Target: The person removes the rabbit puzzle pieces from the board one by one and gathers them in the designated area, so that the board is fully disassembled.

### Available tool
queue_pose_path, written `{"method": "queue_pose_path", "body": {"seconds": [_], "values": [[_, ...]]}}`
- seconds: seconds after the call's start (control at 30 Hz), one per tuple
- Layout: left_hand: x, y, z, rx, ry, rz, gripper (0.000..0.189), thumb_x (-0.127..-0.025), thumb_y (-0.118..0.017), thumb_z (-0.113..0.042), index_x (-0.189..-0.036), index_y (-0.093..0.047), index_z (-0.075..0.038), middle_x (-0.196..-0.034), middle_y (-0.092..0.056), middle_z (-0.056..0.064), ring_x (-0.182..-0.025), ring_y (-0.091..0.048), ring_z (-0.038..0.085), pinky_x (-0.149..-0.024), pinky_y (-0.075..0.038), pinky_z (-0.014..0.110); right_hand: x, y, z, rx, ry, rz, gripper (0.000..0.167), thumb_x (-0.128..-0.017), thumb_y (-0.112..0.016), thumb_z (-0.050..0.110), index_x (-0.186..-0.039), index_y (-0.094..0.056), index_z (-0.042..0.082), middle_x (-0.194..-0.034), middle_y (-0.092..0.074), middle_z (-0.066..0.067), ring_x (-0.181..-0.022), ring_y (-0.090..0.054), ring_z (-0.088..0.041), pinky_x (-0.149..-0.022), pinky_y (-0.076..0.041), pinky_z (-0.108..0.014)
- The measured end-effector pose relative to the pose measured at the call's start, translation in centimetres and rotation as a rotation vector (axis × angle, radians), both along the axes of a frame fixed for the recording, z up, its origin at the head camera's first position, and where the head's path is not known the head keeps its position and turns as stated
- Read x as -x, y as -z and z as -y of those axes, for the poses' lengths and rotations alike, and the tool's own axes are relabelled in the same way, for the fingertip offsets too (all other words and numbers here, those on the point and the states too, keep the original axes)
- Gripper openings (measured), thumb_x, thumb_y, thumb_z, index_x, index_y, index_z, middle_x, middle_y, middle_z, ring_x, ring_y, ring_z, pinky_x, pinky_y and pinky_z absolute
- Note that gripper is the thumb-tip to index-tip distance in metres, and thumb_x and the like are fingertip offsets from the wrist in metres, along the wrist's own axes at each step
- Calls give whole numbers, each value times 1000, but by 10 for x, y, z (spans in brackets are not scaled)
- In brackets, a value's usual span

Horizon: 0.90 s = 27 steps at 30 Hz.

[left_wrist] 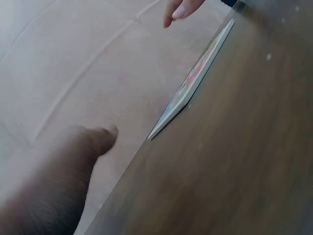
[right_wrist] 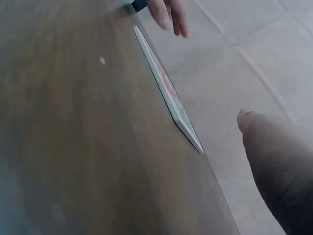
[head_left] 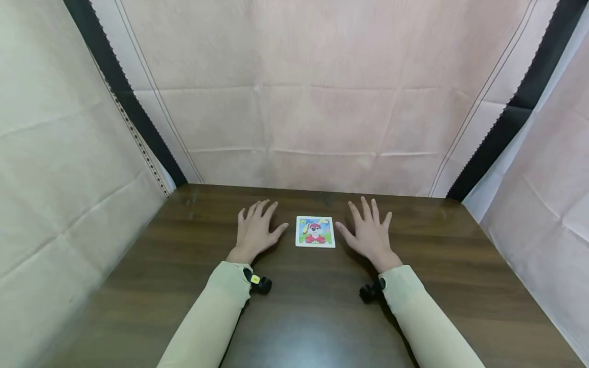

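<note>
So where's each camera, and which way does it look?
Head: on the head, facing forward and down at the card on the table; left hand, right hand and sleeves show.
Left wrist: on that wrist, facing the card; left thumb and right fingers show.
Right wrist: on that wrist, facing the card; right thumb and left fingers show.
Both wrist views share the card.

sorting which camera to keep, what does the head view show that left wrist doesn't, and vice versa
Only the head view: the cartoon animal on the card, clear, plus both sleeves and the black bands beside the cloth.
Only the left wrist view: the card's thin side, seen almost edge-on.
Both: the card, table, cloth, left hand and right hand, the hands only partly in the wrist view.
</note>
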<state>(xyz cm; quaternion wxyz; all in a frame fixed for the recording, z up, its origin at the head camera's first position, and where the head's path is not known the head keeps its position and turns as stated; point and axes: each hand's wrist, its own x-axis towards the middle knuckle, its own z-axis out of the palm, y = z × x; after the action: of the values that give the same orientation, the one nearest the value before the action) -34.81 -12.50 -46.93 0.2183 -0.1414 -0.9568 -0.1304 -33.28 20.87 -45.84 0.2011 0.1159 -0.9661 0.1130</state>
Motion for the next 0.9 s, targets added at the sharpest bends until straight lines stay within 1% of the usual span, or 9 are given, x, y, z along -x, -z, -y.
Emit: {"method": "queue_pose_path", "body": {"seconds": [0.1, 0.17, 0.23, 0.33, 0.4, 0.5, 0.6, 0.77, 0.9], "values": [[-2, -2, -3, 38, 19, 50, 78, -92, -46, -74, -153, -45, -25, -156, -41, 8, -146, -30, 32, -113, -21, 65, 3, -1, 10, 53, -98, -24, 75, -97, -52, 62, -155, -41, 16, -161, -31, -18, -150, -20, -40, -113, -12, -73], [-3, -2, -4, 40, 72, 97, 76, -93, -47, -72, -153, -45, -24, -157, -41, 6, -148, -29, 30, -114, -22, 62, 7, 1, 20, 115, -202, -10, 65, -99, -57, 52, -150, -48, 13, -155, -41, -16, -145, -33, -37, -114, -25, -66], [-3, -1, -5, 35, 148, 145, 75, -94, -47, -70, -153, -45, -23, -157, -41, 3, -149, -28, 26, -116, -23, 59, 12, 4, 31, 180, -309, 35, 55, -100, -60, 42, -145, -54, 11, -149, -49, -13, -140, -41, -33, -112, -35, -58], [-4, 1, -8, 4, 271, 206, 75, -95, -51, -67, -154, -44, -22, -157, -42, 0, -150, -26, 20, -119, -20, 56, 20, 7, 46, 263, -416, 149, 48, -100, -62, 37, -141, -59, 12, -145, -54, -7, -137, -45, -28, -110, -39, -54], [-5, 3, -10, -5, 327, 240, 77, -94, -52, -69, -155, -43, -22, -158, -41, -3, -151, -25, 17, -121, -17, 55, 25, 9, 55, 287, -464, 200, 44, -100, -63, 37, -137, -62, 13, -141, -57, -5, -135, -46, -27, -110, -39, -53], [-10, 5, -15, 1, 370, 280, 80, -92, -53, -71, -156, -41, -25, -159, -39, -8, -151, -22, 15, -121, -12, 56, 28, 11, 63, 294, -516, 241, 37, -99, -65, 35, -130, -66, 14, -135, -61, -4, -130, -49, -26, -108, -41, -53], [-15, 3, -19, 17, 383, 309, 82, -90, -53, -74, -156, -41, -27, -159, -37, -12, -152, -20, 14, -122, -10, 57, 29, 13, 67, 291, -541, 252, 29, -99, -66, 33, -122, -69, 16, -130, -62, -1, -124, -52, -24, -104, -44, -51], [-20, 2, -21, 42, 389, 310, 82, -90, -51, -75, -156, -40, -28, -160, -35, -14, -152, -19, 13, -122, -9, 57, 25, 15, 70, 335, -528, 249, 22, -97, -69, 28, -116, -70, 16, -127, -63, -1, -117, -52, -24, -97, -48, -50], [-22, 2, -19, 50, 380, 337, 83, -90, -51, -76, -157, -38, -29, -160, -34, -15, -152, -18, 13, -122, -8, 56, 22, 16, 73, 386, -523, 293, 20, -99, -68, 26, -114, -70, 14, -126, -62, -1, -118, -51, -25, -98, -47, -50]]}}
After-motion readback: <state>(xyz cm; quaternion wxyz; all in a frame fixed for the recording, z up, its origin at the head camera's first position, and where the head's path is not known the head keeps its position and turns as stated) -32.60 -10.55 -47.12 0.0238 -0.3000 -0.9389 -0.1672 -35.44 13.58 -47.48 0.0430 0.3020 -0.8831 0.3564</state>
